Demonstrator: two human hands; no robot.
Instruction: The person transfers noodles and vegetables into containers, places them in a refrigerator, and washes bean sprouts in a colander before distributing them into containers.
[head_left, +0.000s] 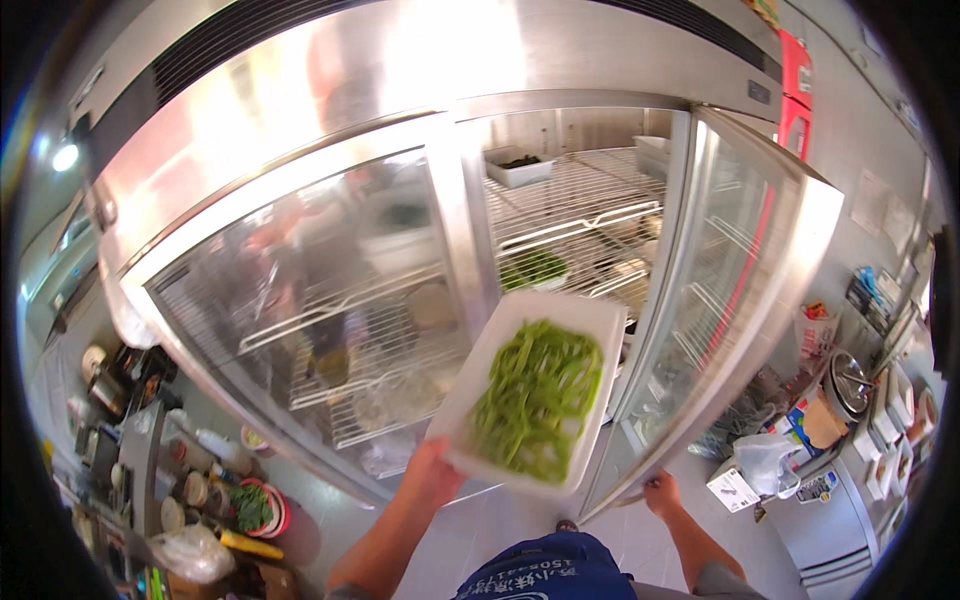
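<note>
My left hand (433, 474) grips the near left corner of a white plastic tray (469, 405), which is slightly blurred. Green vegetable strips (540, 397) lie heaped in the tray. It is held in front of a stainless steel upright refrigerator (337, 97). The right-hand glass door (731, 247) of this refrigerator stands open. Low on that door's edge, my right hand (661, 495) has its fingers closed around the frame. Inside, a white container of dark food (519, 166) sits on the upper wire shelf (585, 184). Leafy greens (544, 268) show on the shelf below.
The left glass door (300, 300) is closed, with containers behind it. On the floor at left stands a red bucket of greens (259, 510) beside several jars. At right, a plastic bag (765, 457), boxes and a metal bowl (851, 382) crowd a small cabinet (825, 517).
</note>
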